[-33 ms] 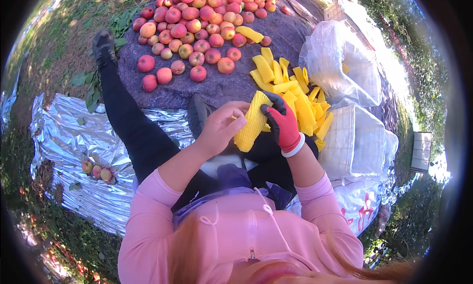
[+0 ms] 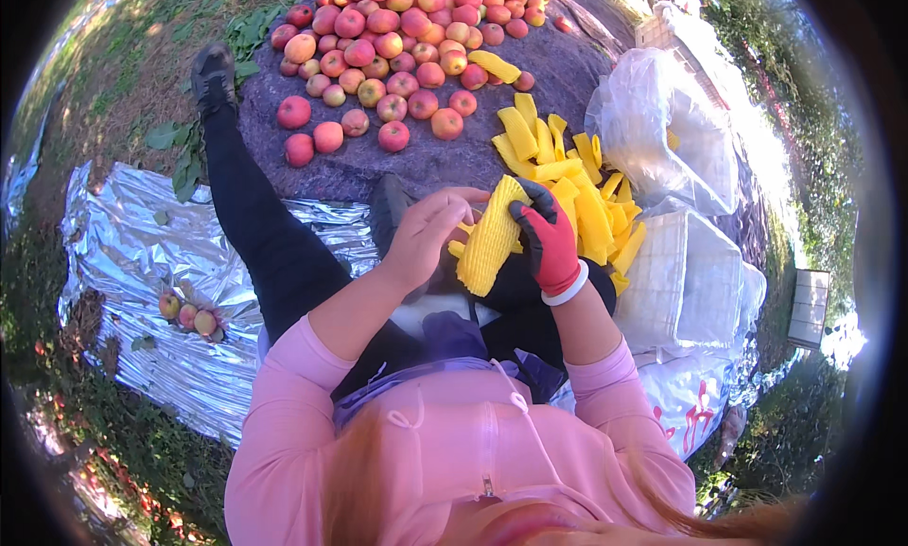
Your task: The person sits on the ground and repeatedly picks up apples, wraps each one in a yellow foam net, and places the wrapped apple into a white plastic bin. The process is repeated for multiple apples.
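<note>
Three apples point(image 2: 187, 316) sit on the foil sheet point(image 2: 142, 224), then comes an apple heap point(image 2: 389, 44) too crowded to count. The bare left hand point(image 2: 430, 236), its grip unclear, meets one yellow foam sleeve point(image 2: 494, 243) that the gloved right hand point(image 2: 553, 243) pinches; the step looks like working it open, the next move calling for a parted mouth. Rightward lie an uncountable sleeve pile point(image 2: 594, 226) and two plastic-lined crates point(image 2: 653, 283).

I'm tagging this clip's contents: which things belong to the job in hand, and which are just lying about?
Seemingly job-related:
yellow sleeve, in the gloved right hand, left hand beside it
loose yellow sleeves
apple pile
perhaps lined crates

Seemingly lying about:
foil sheet
three apples on it
green leaves
</note>
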`<state>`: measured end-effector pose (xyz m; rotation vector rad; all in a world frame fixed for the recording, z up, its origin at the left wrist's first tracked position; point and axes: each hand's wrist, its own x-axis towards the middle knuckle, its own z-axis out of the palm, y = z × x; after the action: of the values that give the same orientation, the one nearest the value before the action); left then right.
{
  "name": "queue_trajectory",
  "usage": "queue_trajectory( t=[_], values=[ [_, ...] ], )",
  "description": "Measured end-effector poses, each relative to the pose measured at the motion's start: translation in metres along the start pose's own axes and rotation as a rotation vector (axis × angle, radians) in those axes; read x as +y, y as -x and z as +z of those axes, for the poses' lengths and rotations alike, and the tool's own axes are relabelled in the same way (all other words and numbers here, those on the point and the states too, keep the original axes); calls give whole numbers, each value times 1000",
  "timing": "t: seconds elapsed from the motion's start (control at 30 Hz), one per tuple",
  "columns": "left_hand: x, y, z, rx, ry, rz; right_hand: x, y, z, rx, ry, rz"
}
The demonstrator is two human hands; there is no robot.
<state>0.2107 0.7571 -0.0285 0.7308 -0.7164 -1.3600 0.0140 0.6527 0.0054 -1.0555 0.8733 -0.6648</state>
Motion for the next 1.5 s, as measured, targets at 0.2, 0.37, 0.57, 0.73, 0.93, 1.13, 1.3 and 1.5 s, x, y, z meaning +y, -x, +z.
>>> queue_trajectory(
  t=[0.2, 0.37, 0.57, 0.73, 0.93, 1.13, 1.3, 1.5],
  values=[
    [1, 14, 7, 114, -348, -72, 43, 14, 29, -26, 9, -81],
    [-8, 26, 12, 208, -652, 424, 68, 16, 33, -83, 105, -147],
    [-11, 14, -7, 297, -241, 124, 53, 16, 32, 87, 425, -445],
    [-14, 10, -20, 0, 14, -222, 25, 10, 8, -76, 1319, -723],
    [3, 7, -30, -37, 753, -173, 60, 10, 21, -127, 336, -169],
    [6, 2, -39, 79, 148, -272, 35, 8, 30, -432, -375, 260],
    [21, -19, -44, -44, -36, -336, 29, 0, 48, -495, -537, 333],
    [38, -58, -76, -455, -338, -417, 41, -6, 62, -620, -625, 602]
  ],
)
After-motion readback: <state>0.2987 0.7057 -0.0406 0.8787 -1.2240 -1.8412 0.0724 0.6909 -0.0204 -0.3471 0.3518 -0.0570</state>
